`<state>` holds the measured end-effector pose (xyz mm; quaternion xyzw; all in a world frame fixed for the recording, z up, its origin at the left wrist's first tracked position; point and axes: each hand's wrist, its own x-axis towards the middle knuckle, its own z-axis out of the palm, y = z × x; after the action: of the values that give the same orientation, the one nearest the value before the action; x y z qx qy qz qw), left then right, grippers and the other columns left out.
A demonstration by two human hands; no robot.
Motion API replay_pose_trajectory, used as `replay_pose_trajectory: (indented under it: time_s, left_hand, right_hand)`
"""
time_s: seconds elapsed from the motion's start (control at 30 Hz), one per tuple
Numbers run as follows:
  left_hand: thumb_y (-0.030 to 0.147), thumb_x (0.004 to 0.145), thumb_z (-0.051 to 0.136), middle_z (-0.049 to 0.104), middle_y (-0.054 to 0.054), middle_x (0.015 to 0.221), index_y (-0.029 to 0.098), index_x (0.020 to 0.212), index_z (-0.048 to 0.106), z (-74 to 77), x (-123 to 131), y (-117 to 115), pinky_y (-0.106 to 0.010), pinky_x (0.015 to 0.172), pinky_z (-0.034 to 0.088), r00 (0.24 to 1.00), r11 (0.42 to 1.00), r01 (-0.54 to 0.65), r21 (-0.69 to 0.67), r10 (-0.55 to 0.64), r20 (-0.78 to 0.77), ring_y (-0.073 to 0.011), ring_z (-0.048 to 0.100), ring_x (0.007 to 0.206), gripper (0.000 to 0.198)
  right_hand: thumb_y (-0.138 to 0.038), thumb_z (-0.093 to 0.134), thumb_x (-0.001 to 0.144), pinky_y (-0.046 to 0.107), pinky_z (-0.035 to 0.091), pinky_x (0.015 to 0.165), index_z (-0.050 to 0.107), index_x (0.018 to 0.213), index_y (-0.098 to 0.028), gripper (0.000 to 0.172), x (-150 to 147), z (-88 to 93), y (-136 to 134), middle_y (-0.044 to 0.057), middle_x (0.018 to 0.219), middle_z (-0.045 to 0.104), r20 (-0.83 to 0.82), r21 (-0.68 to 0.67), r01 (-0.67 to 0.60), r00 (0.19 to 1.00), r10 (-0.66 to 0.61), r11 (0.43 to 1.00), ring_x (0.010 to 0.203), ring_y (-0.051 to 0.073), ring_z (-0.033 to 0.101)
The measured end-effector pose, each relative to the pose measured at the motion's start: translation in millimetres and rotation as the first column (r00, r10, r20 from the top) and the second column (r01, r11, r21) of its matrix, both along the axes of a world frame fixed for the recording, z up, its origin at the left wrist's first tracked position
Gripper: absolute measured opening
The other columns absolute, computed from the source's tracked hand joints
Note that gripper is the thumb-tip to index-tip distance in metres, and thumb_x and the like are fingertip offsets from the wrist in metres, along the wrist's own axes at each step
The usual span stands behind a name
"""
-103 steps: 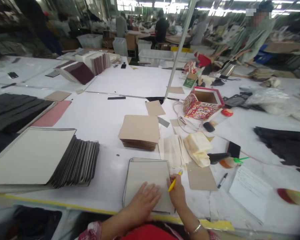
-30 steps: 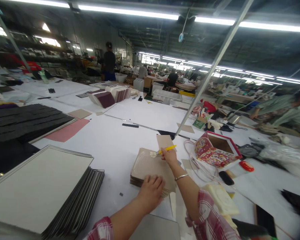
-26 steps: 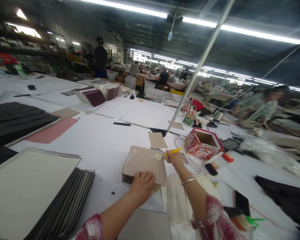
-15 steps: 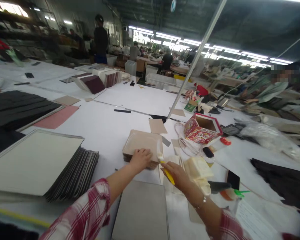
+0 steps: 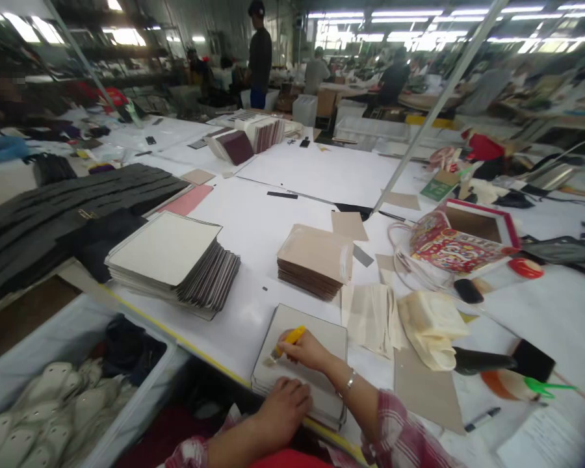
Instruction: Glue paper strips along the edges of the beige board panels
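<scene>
My right hand [image 5: 305, 349] is closed around a paintbrush with a yellow handle [image 5: 294, 334]. The brush's bristles [image 5: 273, 357] touch the left part of the top grey panel [image 5: 316, 325], which lies on a low stack at the table's near edge. On the front of that stack rests my left hand [image 5: 286, 403], its fingers laid over the panel and nothing held. Just beyond is a stack of beige panels [image 5: 316, 250] with a glossy whitish streak along its right edge. Another stack, of pale panels with dark edges [image 5: 168, 247], stands to the left.
Cream fabric strips [image 5: 373, 318] and a folded cream cloth [image 5: 431, 325] lie at the right. Past them are a red patterned box [image 5: 461, 237], a phone [image 5: 533, 359] and a bottle with a green nozzle [image 5: 517, 385]. A bin of pale parts [image 5: 53, 403] stands lower left.
Both hands have left the beige stack and come back to the grey panels near me. The brush has moved from the beige stack's right edge onto the grey panel. My view has swung left.
</scene>
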<state>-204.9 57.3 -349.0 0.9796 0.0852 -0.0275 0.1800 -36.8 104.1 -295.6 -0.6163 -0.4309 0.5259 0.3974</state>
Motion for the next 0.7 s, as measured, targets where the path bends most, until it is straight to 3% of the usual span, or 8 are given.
replay_pose_trajectory:
  time_s: [0.13, 0.2, 0.3, 0.43, 0.5, 0.57, 0.63, 0.7]
  left_hand:
    - [0.031, 0.087, 0.037, 0.038, -0.007, 0.134, 0.022, 0.128, 0.036, 12.7, 7, 8, -0.039, 0.093, 0.029, 0.997, 0.999, -0.036, -0.008, 0.035, -0.065, -0.0229, 0.039, 0.112, 0.042]
    - [0.03, 0.086, 0.037, 0.031, -0.009, 0.138, 0.022, 0.13, 0.033, 16.7, 12, 11, -0.04, 0.09, 0.031, 0.991, 0.997, -0.07, 0.012, 0.071, -0.111, -0.024, 0.04, 0.11, 0.045]
    - [0.032, 0.086, 0.039, 0.028, -0.009, 0.14, 0.024, 0.131, 0.033, 17.8, 19, 14, -0.04, 0.084, 0.035, 0.981, 0.995, -0.093, 0.029, 0.097, -0.17, -0.0252, 0.042, 0.107, 0.046]
    - [0.034, 0.084, 0.044, 0.031, -0.006, 0.139, 0.028, 0.13, 0.034, 14.8, 27, 19, -0.042, 0.085, 0.036, 0.976, 0.996, -0.086, 0.028, 0.09, -0.2, -0.0259, 0.042, 0.107, 0.048]
    - [0.034, 0.083, 0.045, 0.031, -0.006, 0.139, 0.028, 0.13, 0.034, 12.8, 29, 22, -0.042, 0.086, 0.036, 0.974, 0.997, -0.071, 0.03, 0.076, -0.214, -0.026, 0.041, 0.108, 0.048]
    - [0.034, 0.083, 0.046, 0.03, -0.007, 0.14, 0.029, 0.13, 0.034, 11.0, 29, 23, -0.043, 0.087, 0.036, 0.972, 0.998, -0.049, 0.029, 0.054, -0.23, -0.0262, 0.041, 0.11, 0.05]
    - [0.035, 0.081, 0.049, 0.03, -0.006, 0.14, 0.029, 0.13, 0.034, 10.4, 29, 25, -0.042, 0.088, 0.037, 0.97, 0.999, -0.029, 0.025, 0.034, -0.24, -0.0263, 0.04, 0.111, 0.051]
    - [0.036, 0.078, 0.053, 0.031, -0.006, 0.139, 0.029, 0.128, 0.037, 13.3, 30, 29, -0.04, 0.088, 0.038, 0.971, 1.0, -0.007, 0.008, 0.009, -0.237, -0.0266, 0.041, 0.111, 0.054]
  right_hand:
    - [-0.042, 0.052, 0.072, 0.019, 0.042, 0.044, 0.059, 0.073, -0.016, 0.027, 14, -17.0, 32, -0.004, 0.047, 0.053, 0.128, 0.085, 0.292, 0.945, -0.301, 0.953, 0.039, 0.008, 0.048]
    - [-0.045, 0.047, 0.076, 0.019, 0.043, 0.046, 0.058, 0.077, -0.017, 0.03, 22, -23.6, 34, -0.004, 0.05, 0.054, 0.145, 0.103, 0.384, 0.907, -0.395, 0.918, 0.042, 0.009, 0.051]
    - [-0.049, 0.044, 0.076, 0.021, 0.044, 0.044, 0.057, 0.075, -0.017, 0.034, 39, -32.1, 8, -0.003, 0.051, 0.055, 0.189, 0.084, 0.507, 0.837, -0.513, 0.858, 0.042, 0.011, 0.053]
    - [-0.051, 0.043, 0.077, 0.025, 0.046, 0.048, 0.058, 0.081, -0.016, 0.038, 78, -29.7, -58, -0.001, 0.053, 0.057, 0.319, 0.109, 0.658, 0.687, -0.653, 0.745, 0.045, 0.013, 0.055]
    - [-0.047, 0.044, 0.08, 0.028, 0.048, 0.059, 0.06, 0.087, -0.017, 0.035, 87, -24.7, -89, 0.003, 0.065, 0.062, 0.435, 0.265, 0.577, 0.644, -0.63, 0.773, 0.058, 0.016, 0.059]
    - [-0.039, 0.045, 0.081, 0.03, 0.048, 0.067, 0.062, 0.093, -0.019, 0.029, 80, -22.2, -117, 0.005, 0.075, 0.064, 0.583, 0.39, 0.329, 0.634, -0.507, 0.86, 0.069, 0.017, 0.06]
    - [-0.031, 0.045, 0.081, 0.032, 0.048, 0.066, 0.063, 0.095, -0.022, 0.025, 57, -23.3, -144, 0.006, 0.074, 0.064, 0.708, 0.389, 0.086, 0.61, -0.357, 0.917, 0.069, 0.019, 0.059]
    - [-0.026, 0.044, 0.081, 0.032, 0.048, 0.061, 0.064, 0.096, -0.026, 0.025, 28, -24.5, -170, 0.006, 0.07, 0.063, 0.766, 0.342, -0.015, 0.583, -0.269, 0.94, 0.065, 0.019, 0.059]
